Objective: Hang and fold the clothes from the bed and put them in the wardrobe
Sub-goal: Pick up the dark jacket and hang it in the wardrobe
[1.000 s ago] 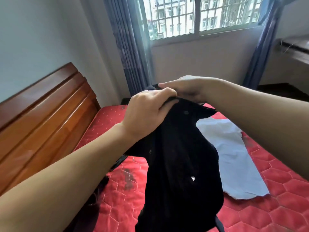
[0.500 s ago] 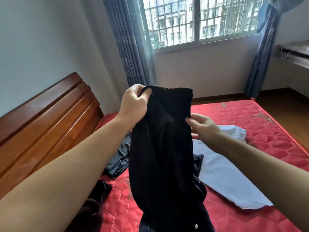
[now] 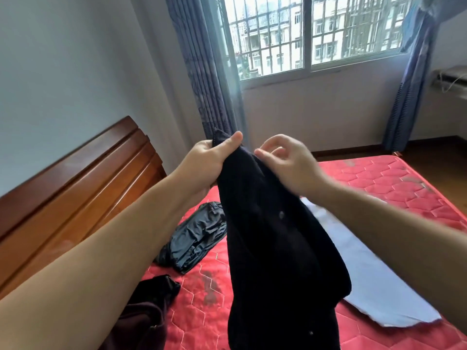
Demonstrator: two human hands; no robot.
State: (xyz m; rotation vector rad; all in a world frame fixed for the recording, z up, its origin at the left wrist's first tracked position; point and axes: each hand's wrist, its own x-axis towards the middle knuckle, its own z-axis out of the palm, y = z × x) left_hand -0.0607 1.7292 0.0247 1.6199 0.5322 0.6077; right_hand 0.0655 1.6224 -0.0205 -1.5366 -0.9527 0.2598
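Observation:
My left hand (image 3: pixel 214 160) grips the top edge of a black garment (image 3: pixel 275 248) and holds it up over the bed (image 3: pixel 379 183). The cloth hangs down in a bunched column, with a few small buttons showing. My right hand (image 3: pixel 288 162) is at the garment's top just right of the left hand. Its thumb lies against the cloth, and its fingers are loosely curled with no cloth between them. The hand is blurred.
Several other clothes lie on the red quilted mattress: a dark grey folded piece (image 3: pixel 197 238), a dark bundle (image 3: pixel 151 309) at the lower left, and a pale blue garment (image 3: pixel 371 281) spread flat on the right. A wooden headboard (image 3: pixel 75 193) stands at the left, with the window and curtains beyond.
My right hand rose from the garment's side to its top edge, close to the left hand. The garment's top, stretched wide before, is now bunched narrow.

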